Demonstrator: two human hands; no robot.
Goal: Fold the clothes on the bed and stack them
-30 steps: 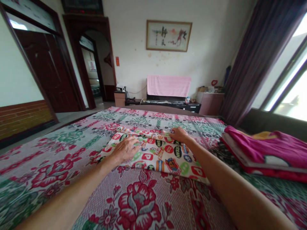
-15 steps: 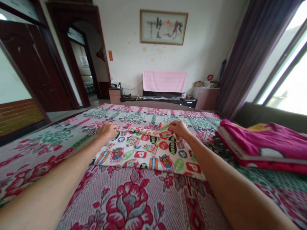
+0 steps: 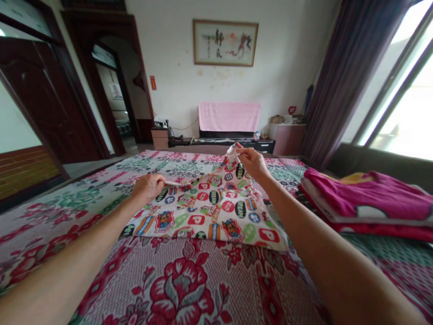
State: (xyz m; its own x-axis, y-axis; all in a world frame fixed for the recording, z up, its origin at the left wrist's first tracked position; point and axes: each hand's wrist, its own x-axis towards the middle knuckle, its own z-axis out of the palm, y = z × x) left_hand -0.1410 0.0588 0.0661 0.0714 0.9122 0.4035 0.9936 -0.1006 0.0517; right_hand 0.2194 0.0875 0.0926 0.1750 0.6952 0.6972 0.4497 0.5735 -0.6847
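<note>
The floral spread (image 3: 182, 289) is covering the broad surface in front of you, and a stack of folded clothes (image 3: 372, 198) is sitting on it, off to your right. Straight ahead of you, the printed cloth (image 3: 211, 212) is lying on the spread, its near edge resting flat while its far edge is sloping upward to your right. You are gripping that far edge at two places: your right hand (image 3: 253, 161) is pinching a bunched corner above the spread, and your left hand (image 3: 148, 186) is pinching the other end lower down. To do this well, you should be bringing both ends to one height, drawing them gently apart until the slack is disappearing, and leaving the near edge undisturbed. The cloth is looking thin and soft, off-white, with creases gathering below your right hand. Its print is showing red, green, blue and orange badges, black ovals and cartoon figures.
</note>
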